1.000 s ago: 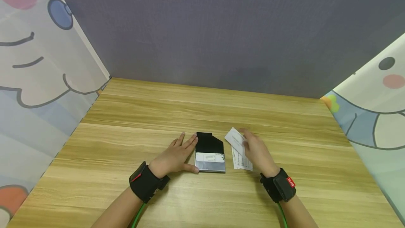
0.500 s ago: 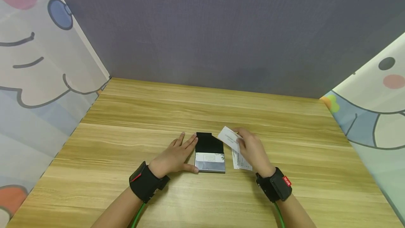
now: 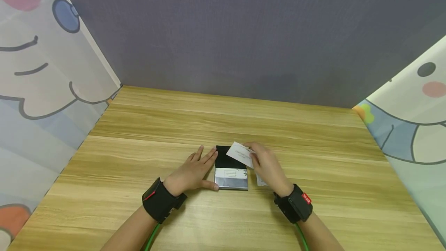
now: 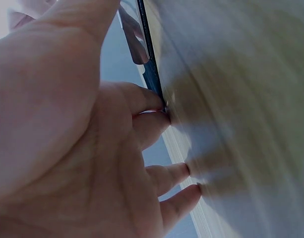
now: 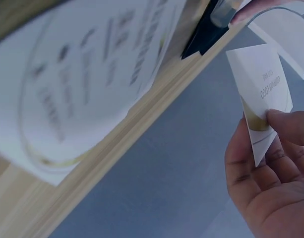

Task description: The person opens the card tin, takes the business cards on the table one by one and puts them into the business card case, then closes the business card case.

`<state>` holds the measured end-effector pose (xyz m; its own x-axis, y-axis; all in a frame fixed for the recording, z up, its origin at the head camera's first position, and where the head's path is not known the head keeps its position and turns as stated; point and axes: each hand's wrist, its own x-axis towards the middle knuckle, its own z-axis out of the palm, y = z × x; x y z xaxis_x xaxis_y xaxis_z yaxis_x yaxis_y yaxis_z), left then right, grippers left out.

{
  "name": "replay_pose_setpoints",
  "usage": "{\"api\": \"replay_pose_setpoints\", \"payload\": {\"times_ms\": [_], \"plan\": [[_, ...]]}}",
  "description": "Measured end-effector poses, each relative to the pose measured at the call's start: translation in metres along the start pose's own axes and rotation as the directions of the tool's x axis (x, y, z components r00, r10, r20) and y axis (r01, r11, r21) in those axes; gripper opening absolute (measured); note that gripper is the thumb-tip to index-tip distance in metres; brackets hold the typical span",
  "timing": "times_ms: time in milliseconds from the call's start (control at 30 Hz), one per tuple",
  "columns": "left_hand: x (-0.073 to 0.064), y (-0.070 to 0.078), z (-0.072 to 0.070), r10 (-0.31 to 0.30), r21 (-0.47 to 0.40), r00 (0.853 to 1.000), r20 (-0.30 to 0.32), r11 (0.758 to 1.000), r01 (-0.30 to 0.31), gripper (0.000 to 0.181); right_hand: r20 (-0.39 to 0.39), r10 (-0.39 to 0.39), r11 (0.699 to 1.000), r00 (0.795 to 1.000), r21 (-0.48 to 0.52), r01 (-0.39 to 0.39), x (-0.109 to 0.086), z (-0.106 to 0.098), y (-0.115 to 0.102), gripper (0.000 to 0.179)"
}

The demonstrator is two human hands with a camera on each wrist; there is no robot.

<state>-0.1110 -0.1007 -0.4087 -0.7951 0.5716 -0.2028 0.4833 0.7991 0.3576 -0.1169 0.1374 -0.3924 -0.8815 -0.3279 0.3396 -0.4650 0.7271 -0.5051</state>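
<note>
A card case lies opened flat in the head view, its black flap folded back and a printed white card showing in its silvery pocket. My left hand is spread at the case's left side, fingertips and thumb against its edge. In the left wrist view those fingers look straight, tips down on the table. My right hand pinches a white business card between thumb and fingers, holding it tilted over the black flap. In the right wrist view the held card carries printed lettering.
Beneath my right hand, another printed card lies on the wooden table, mostly hidden; it looms large as a card in the right wrist view. A grey panel rises behind the table, with cartoon-printed sheets at both sides.
My right hand has carried the pinched business card leftward, from above the loose card to over the case's black flap. The left hand and the case have stayed put.
</note>
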Motion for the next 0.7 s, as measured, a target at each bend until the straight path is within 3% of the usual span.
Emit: {"api": "replay_pose_setpoints", "payload": {"times_ms": [400,700], "plan": [[0.0,0.001,-0.001,-0.009,0.011,1.0,0.009,1.0,0.009,0.098,0.029,-0.105,0.99,0.994,0.095,0.102,0.0,0.011,-0.006,0.035],[0.0,0.001,0.0,-0.015,0.005,1.0,0.01,1.0,0.015,0.097,0.082,-0.11,0.99,0.99,0.094,0.103,-0.002,0.015,-0.007,0.036]]}}
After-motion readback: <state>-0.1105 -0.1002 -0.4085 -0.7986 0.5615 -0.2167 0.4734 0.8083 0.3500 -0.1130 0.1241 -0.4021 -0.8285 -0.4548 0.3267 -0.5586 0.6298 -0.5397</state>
